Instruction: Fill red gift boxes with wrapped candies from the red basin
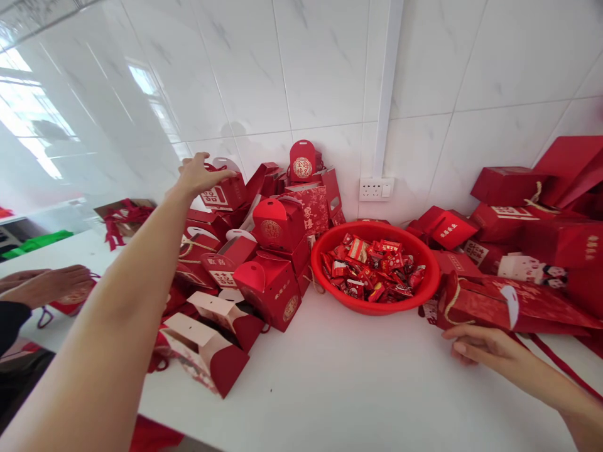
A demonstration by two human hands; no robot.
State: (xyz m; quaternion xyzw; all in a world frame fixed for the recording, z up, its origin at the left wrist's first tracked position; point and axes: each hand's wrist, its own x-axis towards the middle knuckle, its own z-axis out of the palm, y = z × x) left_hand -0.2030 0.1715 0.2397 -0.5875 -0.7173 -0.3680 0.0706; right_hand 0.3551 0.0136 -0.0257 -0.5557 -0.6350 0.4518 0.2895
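Observation:
My left hand [200, 176] reaches far out to the back left, at a red gift box [227, 191] with a white panel on top of a pile. Its thumb and fingers are spread at the box's upper edge; I cannot tell how firmly they touch it. My right hand [480, 348] hovers low at the right, palm down, fingers loosely bent and holding nothing. Just beyond it lies a red paper bag [480, 301] with a rope handle. Between my hands stands a red plastic basin [377, 307] full of red-wrapped sweets [370, 267].
Red boxes [277, 229] are heaped against the tiled wall, with two pale-sided boxes [202, 351] in front. More boxes [502, 185] and bags lie at the right. Another person's hand [51, 282] is over a red box at the left. A socket [375, 189] is on the wall.

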